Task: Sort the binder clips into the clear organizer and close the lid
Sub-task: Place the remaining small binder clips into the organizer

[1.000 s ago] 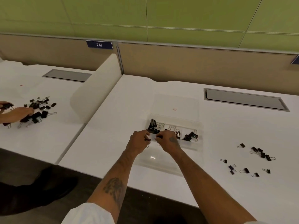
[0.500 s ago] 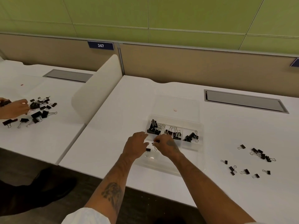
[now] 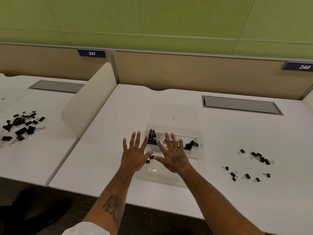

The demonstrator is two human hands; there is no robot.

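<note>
The clear organizer [image 3: 199,133] lies on the white desk, its lid [image 3: 176,112] folded flat behind it. Its far compartments hold black binder clips [image 3: 191,145] of different sizes. Two small clips [image 3: 150,159] lie in a near compartment, between my thumbs. My left hand [image 3: 135,153] hovers over the organizer's left edge, fingers spread, holding nothing. My right hand [image 3: 172,155] is spread flat above the organizer's middle, also with nothing in it, hiding part of the middle compartment. Several small black clips [image 3: 250,165] are scattered on the desk to the right.
A white divider [image 3: 88,102] separates my desk from the left desk, where a pile of black clips [image 3: 22,124] lies. A grey cable hatch [image 3: 240,105] is set into the desk at the back right. A tan partition runs behind. The desk edge is near me.
Both hands let go of small clips over the near compartment and opened out flat with spread fingers. The other person's hand has left the left desk.
</note>
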